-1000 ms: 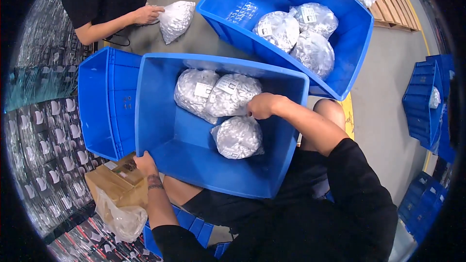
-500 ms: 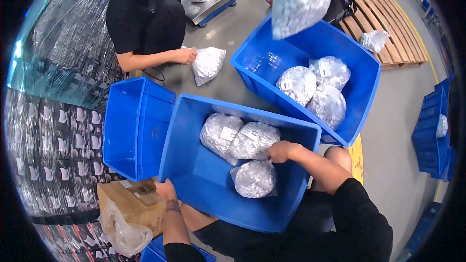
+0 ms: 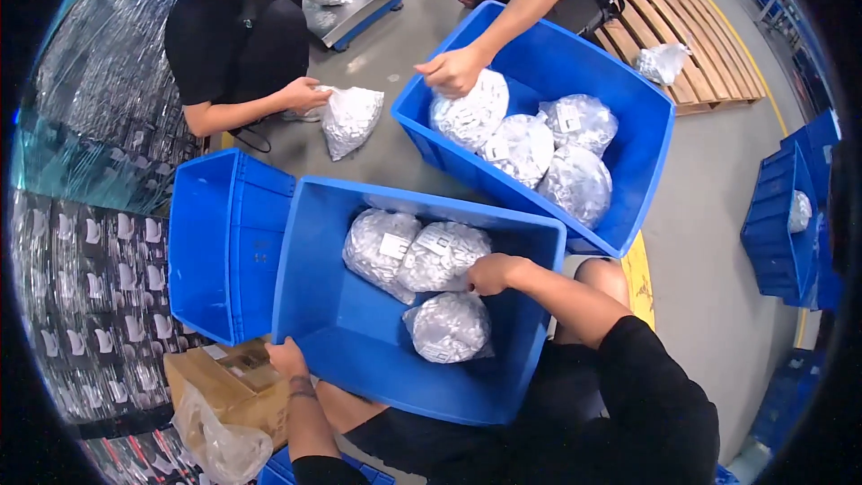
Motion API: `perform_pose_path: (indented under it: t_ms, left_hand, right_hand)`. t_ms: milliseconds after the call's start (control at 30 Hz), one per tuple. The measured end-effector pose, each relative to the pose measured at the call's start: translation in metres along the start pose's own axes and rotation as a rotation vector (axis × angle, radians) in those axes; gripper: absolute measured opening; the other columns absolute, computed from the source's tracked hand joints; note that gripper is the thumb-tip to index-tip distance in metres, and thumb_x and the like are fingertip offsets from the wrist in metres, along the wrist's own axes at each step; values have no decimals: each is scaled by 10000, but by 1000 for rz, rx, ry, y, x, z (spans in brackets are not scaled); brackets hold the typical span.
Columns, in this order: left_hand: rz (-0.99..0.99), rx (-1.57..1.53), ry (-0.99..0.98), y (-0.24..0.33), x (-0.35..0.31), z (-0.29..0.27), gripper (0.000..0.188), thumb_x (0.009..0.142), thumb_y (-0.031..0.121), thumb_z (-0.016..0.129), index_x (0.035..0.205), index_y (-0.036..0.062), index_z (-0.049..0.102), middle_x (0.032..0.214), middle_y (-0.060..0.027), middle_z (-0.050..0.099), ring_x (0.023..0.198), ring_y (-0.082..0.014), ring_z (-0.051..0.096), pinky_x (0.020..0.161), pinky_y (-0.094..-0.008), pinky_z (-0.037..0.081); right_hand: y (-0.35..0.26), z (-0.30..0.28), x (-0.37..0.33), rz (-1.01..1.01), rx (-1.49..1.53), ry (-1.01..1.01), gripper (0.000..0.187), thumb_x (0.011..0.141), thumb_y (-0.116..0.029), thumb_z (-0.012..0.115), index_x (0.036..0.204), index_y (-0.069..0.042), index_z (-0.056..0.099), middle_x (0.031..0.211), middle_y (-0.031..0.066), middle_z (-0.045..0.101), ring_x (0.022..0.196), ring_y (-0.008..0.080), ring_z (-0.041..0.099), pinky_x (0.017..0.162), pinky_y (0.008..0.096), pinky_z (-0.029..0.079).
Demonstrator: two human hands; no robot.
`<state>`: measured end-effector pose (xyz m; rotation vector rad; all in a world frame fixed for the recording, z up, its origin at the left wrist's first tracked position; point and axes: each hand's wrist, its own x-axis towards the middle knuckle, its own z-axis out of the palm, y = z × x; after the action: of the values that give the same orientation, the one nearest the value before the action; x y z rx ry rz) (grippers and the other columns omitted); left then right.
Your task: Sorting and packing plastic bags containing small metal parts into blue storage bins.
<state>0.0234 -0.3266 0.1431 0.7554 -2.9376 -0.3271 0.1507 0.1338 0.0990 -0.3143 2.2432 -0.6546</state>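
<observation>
A blue plastic bin (image 3: 328,292) is tilted toward me over my lap. My left hand (image 3: 287,359) is closed on its near-left rim. Inside lie three clear bags of small white pieces: a labelled bag (image 3: 375,260) at the left, a second labelled bag (image 3: 443,262) beside it, and an unlabelled-looking bag (image 3: 449,332) nearer me. My right hand (image 3: 489,274) is closed at the right edge of the second bag, fingers partly hidden. What the white pieces are I cannot make out.
Touching mine, another blue bin (image 3: 642,180) holds several similar bags; a co-worker's hand (image 3: 453,70) grips one there. At the left, another person holds a white bag (image 3: 352,121) near a floor scale (image 3: 359,13). A stacked blue bin (image 3: 202,251), cardboard box (image 3: 260,395) and pallet (image 3: 709,45) stand around.
The co-worker's bag has come down from above the far bin into its left side. My hands keep their places on the near bin and bag; the whole view has shifted slightly.
</observation>
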Motion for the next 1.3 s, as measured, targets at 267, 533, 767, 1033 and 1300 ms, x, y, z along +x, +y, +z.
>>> perform_pose_path:
  t_ms: [267, 533, 767, 1033, 1300]
  left_hand:
    - [-22, -12, 6, 2, -1, 6, 415, 774, 228, 664, 1083, -26, 555, 1025, -275, 636, 980, -447, 600, 860, -499, 475]
    - [-31, 18, 17, 9, -3, 0, 385, 781, 221, 664, 1061, -19, 555, 1025, -262, 641, 975, -442, 602, 861, -505, 474]
    - [-58, -22, 11, 3, 1, 6, 420, 761, 233, 684, 1074, -15, 556, 1040, -257, 640, 981, -432, 605, 862, -496, 480]
    - [-67, 0, 5, 3, 1, 7, 419, 758, 227, 679, 1086, -5, 558, 1046, -252, 643, 980, -425, 612, 861, -496, 483]
    - [-65, 23, -7, 2, 3, 5, 438, 774, 227, 662, 1133, -1, 557, 1050, -240, 648, 984, -420, 615, 871, -490, 487]
  right_hand:
    - [7, 6, -5, -46, 40, 70, 244, 783, -192, 566, 942, -87, 718, 946, 166, 689, 906, 353, 651, 771, 450, 509]
    - [-4, -10, -13, -3, -7, -21, 300, 818, -168, 542, 1077, -124, 686, 1026, 141, 682, 971, 332, 638, 829, 432, 498]
    - [6, 5, -3, -36, 37, 45, 248, 791, -172, 552, 966, -107, 716, 960, 166, 688, 913, 354, 650, 772, 456, 508]
    - [11, 11, 0, -47, 63, 83, 242, 776, -179, 575, 960, -121, 721, 954, 159, 691, 906, 355, 652, 772, 453, 509]
    - [2, 0, 0, 43, -20, -18, 345, 791, -145, 529, 1096, -130, 689, 1050, 128, 682, 993, 323, 632, 858, 421, 493]
